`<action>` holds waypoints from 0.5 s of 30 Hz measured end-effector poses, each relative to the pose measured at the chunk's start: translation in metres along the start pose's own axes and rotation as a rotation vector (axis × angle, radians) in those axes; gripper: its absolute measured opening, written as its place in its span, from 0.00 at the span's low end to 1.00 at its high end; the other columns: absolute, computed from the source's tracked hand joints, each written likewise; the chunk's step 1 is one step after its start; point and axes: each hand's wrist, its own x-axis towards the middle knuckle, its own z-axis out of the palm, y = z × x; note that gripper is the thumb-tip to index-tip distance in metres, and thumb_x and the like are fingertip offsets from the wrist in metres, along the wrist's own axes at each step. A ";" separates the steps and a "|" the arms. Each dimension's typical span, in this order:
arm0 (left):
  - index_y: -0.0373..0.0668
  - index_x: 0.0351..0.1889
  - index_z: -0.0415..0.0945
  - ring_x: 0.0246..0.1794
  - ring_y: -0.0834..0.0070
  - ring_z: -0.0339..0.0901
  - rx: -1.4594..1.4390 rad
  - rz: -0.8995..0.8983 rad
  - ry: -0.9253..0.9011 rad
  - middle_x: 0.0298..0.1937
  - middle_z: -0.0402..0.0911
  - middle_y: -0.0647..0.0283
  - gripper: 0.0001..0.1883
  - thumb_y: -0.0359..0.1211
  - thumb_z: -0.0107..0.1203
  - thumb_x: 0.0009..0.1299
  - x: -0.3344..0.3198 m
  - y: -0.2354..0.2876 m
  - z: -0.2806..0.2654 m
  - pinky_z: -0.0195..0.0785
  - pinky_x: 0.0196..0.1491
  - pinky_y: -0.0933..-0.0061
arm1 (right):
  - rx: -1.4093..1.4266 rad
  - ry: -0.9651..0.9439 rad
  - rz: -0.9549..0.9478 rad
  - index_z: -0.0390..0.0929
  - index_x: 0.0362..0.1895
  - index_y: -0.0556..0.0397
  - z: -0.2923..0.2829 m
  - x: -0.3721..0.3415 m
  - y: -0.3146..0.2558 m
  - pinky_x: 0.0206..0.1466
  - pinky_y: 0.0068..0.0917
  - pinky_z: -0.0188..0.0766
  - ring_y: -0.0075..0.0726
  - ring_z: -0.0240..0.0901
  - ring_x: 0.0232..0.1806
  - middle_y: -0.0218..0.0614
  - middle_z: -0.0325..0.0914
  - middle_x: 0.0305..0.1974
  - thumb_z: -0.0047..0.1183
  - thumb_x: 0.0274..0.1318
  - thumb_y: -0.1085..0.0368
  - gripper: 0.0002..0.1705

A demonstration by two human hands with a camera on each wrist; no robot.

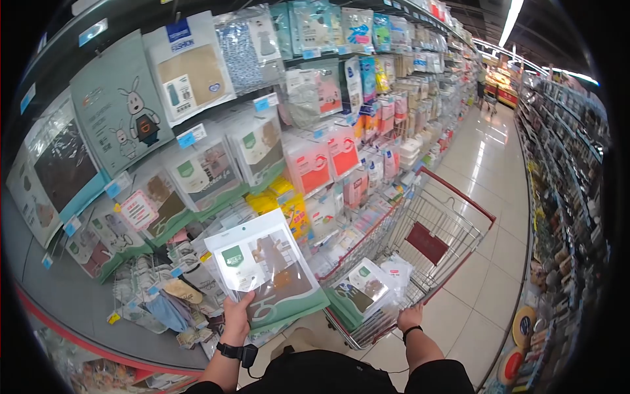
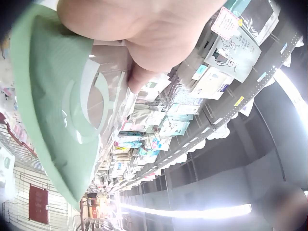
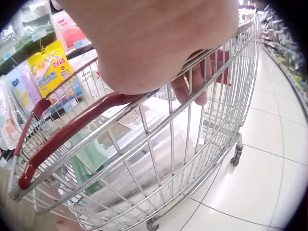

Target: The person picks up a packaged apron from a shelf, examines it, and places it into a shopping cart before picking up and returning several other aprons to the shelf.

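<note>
My left hand (image 1: 237,319) grips the lower left edge of a flat plastic package (image 1: 266,272), thumb across its front. It is clear with a white top, a green label, a picture and a wavy green bottom; brown fabric shows inside. In the left wrist view the hand (image 2: 144,29) covers part of the package (image 2: 57,101). My right hand (image 1: 411,318) holds the rim of a metal shopping cart (image 1: 438,213), fingers (image 3: 196,82) curled over the wire edge in the right wrist view. A similar green-bottomed package (image 1: 359,292) lies in the cart beside a clear plastic-wrapped item (image 1: 398,270).
Along the left runs a shelf wall with hanging packages (image 1: 187,65) and price tags. A lower bin holds bagged goods (image 1: 157,302). On the right another rack (image 1: 571,164) lines the tiled aisle (image 1: 489,164). Far down the aisle stand a person and another cart.
</note>
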 end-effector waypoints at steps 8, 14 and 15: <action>0.33 0.53 0.71 0.47 0.73 0.75 0.025 -0.032 -0.046 0.49 0.78 0.61 0.22 0.23 0.61 0.60 0.006 -0.008 0.015 0.66 0.52 0.73 | 0.056 -0.040 -0.043 0.80 0.44 0.61 -0.020 -0.007 0.000 0.74 0.48 0.31 0.55 0.54 0.67 0.52 0.74 0.52 0.32 0.63 0.51 0.29; 0.32 0.47 0.74 0.42 0.72 0.78 0.362 0.135 -0.127 0.43 0.81 0.61 0.17 0.26 0.62 0.60 0.003 -0.022 0.022 0.69 0.48 0.72 | -0.074 0.074 -0.049 0.82 0.41 0.56 -0.001 -0.003 0.000 0.73 0.49 0.33 0.48 0.61 0.62 0.45 0.78 0.47 0.34 0.63 0.53 0.25; 0.33 0.44 0.78 0.39 0.76 0.79 0.562 0.227 -0.130 0.38 0.83 0.61 0.15 0.29 0.63 0.60 -0.002 -0.016 0.027 0.70 0.44 0.74 | -0.071 0.074 -0.058 0.82 0.40 0.56 0.002 0.000 0.001 0.72 0.49 0.34 0.50 0.63 0.61 0.46 0.79 0.45 0.36 0.63 0.53 0.25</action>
